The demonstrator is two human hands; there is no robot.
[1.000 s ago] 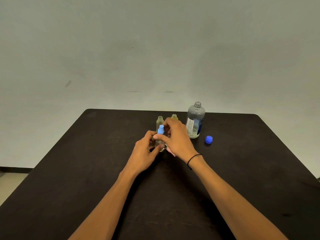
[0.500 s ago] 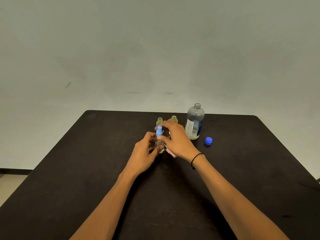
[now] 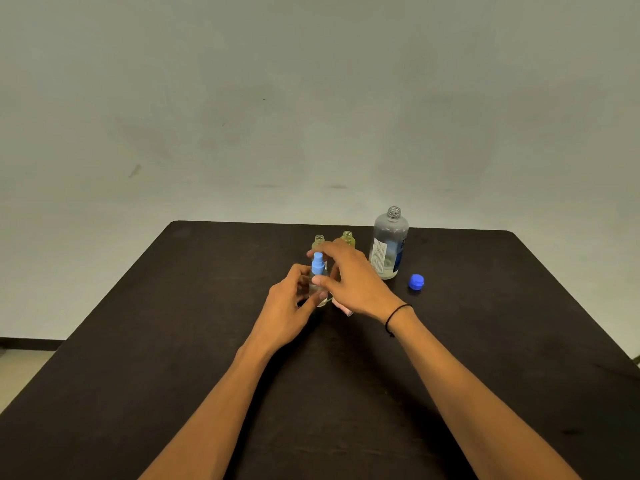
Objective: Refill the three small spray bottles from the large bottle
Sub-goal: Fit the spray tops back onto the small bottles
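The person's left hand (image 3: 289,303) grips the body of a small clear spray bottle (image 3: 318,289) standing on the dark table (image 3: 173,341) near its middle. The right hand (image 3: 349,275) has thumb and fingertips closed around the bottle's light blue spray head (image 3: 317,263), which sits on the neck.

Just beyond stand two more small bottles, far-left bottle (image 3: 319,241) and far-right bottle (image 3: 348,238), both with open necks and no heads fitted. Their fill level cannot be judged. The large bottle (image 3: 388,244) stands upright to the right, uncapped, with liquid low in it. Its blue cap (image 3: 416,282) lies on the table just right of it. A pale pink item (image 3: 344,308) shows beneath the right hand, too hidden to identify.

Judgement: the step in hand is work on the blue head, being screwed on or off; which cannot be told. The next move calls for a steady hold on the bottle body while the head turns, keeping the wrist clear of the open bottles behind.
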